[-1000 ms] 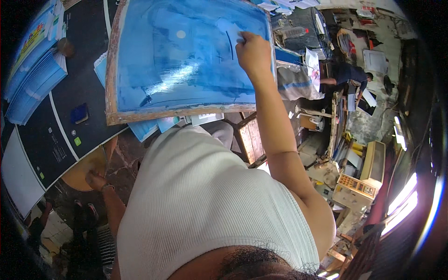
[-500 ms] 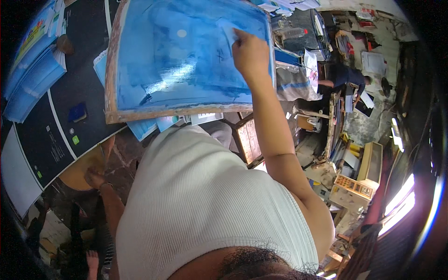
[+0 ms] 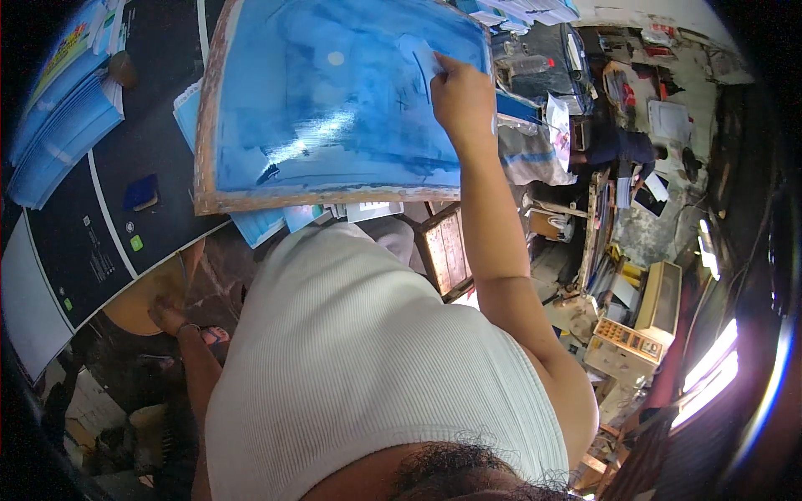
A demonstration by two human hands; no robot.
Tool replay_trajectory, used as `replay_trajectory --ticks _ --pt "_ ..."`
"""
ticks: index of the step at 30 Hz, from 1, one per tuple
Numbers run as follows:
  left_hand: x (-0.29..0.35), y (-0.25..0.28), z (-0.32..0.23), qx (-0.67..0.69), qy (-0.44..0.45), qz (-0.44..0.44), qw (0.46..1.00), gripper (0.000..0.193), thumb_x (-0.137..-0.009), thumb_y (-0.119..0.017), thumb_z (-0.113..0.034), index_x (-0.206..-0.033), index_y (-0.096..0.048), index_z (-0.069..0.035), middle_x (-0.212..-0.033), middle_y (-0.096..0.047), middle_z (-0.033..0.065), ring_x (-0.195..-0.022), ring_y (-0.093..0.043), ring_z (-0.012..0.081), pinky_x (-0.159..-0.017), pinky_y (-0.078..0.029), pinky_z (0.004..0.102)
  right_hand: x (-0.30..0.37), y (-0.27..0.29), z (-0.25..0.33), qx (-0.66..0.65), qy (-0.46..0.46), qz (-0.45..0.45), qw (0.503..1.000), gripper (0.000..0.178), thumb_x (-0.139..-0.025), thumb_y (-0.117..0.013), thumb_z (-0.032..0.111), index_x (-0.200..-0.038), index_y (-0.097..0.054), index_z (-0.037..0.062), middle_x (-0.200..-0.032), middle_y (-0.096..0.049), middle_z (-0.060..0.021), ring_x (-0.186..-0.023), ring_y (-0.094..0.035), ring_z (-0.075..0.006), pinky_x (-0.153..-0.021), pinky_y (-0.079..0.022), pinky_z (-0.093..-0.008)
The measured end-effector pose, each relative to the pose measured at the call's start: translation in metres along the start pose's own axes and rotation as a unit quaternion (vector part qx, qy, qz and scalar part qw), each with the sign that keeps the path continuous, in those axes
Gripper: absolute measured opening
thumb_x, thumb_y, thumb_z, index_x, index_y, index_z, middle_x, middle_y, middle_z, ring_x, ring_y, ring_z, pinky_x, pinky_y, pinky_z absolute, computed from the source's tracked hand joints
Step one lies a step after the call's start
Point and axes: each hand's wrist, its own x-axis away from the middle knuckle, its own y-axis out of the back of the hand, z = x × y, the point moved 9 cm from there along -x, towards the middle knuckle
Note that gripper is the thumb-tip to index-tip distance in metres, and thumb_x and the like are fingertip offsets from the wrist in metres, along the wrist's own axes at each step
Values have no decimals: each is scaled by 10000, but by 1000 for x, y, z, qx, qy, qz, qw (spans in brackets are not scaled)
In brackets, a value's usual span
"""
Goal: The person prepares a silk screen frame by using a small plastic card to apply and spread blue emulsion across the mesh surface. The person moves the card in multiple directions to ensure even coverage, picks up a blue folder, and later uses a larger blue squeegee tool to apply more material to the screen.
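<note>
A screen-printing frame (image 3: 309,200) with a wooden rim lies over the table, its mesh smeared with wet blue ink. My right hand (image 3: 464,100) is closed over the right part of the mesh. Its fingers pinch a thin pale-blue flat piece (image 3: 428,63), perhaps a scraper, with its edge toward the inked surface. What seems to be my left hand (image 3: 170,317), with a band at the wrist, is low beside my torso. It lies by a rounded tan surface (image 3: 134,305), and shadow hides how its fingers are set.
Stacks of blue printed sheets (image 3: 71,125) stand at the far left on a black table covering (image 3: 159,92). A small dark-blue block (image 3: 141,193) lies nearer. Beyond the frame is a plastic bottle (image 3: 530,64). Another person (image 3: 618,149) works at the right.
My right hand has shifted slightly right, and the pale-blue piece in it shows more plainly, tilted up from the mesh. The whole view has drifted a little.
</note>
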Motion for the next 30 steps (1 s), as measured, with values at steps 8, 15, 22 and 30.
replay_trajectory --ticks 8,15,22,30 --pt "9 -7 -9 -77 -37 32 996 353 -922 -475 -219 -1086 -613 61 -1189 -532 196 -945 -591 335 -777 -539 414 19 -38 24 10 27 93 995 359 -786 -563 109 -1111 -712 144 -898 -680 -232 -833 -668 -399 -789 -534 -485" --pt "11 3 -3 59 3 -31 998 291 -918 -510 -182 -1053 -624 50 -1103 -582 195 -908 -590 328 -768 -524 419 9 -3 -5 -2 5 9 1000 336 -778 -600 110 -1093 -715 117 -850 -680 -202 -755 -666 -378 -721 -536 -439" --pt "16 7 -3 46 -9 -37 998 298 -904 -553 -204 -1069 -631 32 -1082 -602 200 -915 -594 337 -781 -518 421 56 -7 52 -75 47 68 994 337 -774 -592 85 -1088 -712 110 -820 -682 -194 -736 -665 -371 -702 -533 -433" --pt "-1 19 22 77 -38 -26 996 314 -888 -603 -228 -1087 -638 12 -1059 -626 204 -922 -599 349 -795 -512 424 51 9 3 -14 -2 1 1000 316 -795 -623 90 -1098 -710 115 -799 -682 -174 -685 -665 -331 -648 -526 -395"
